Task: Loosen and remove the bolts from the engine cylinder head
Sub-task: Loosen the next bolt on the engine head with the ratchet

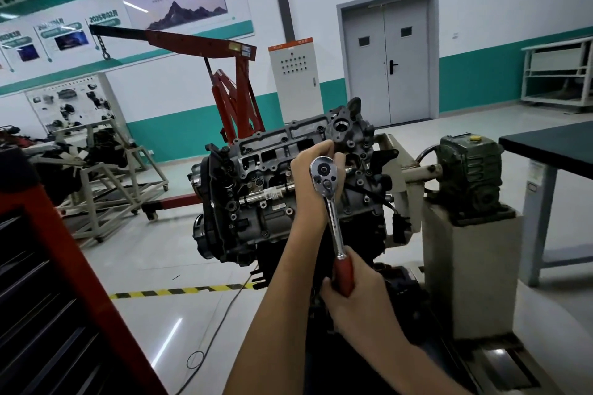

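So right now the ratchet (332,218) is parked on the cylinder head (272,144), toward its right end, with the whole engine hung off a stand (404,167) at about chest level. The right hand (353,293) has its fingers wrapped tight round the red grip at the far end of the handle, which is exactly where you want it for leverage. The left hand (313,170) is cupped behind the ratchet's head, fingers curled over the top of it, holding it in against the engine. The bolt and socket are hidden behind that hand, so I can't say how far out the bolt is. My take: use the left to push the ratchet head straight in along the bolt's line while the right swings, otherwise the socket cocks over and rounds the hex. Pull smooth, no jerking. Mind the knuckles too, because there's rough casting just beside that left hand if the bolt breaks free suddenly. Worth checking the direction lever is flipped to loosen before leaning on it.
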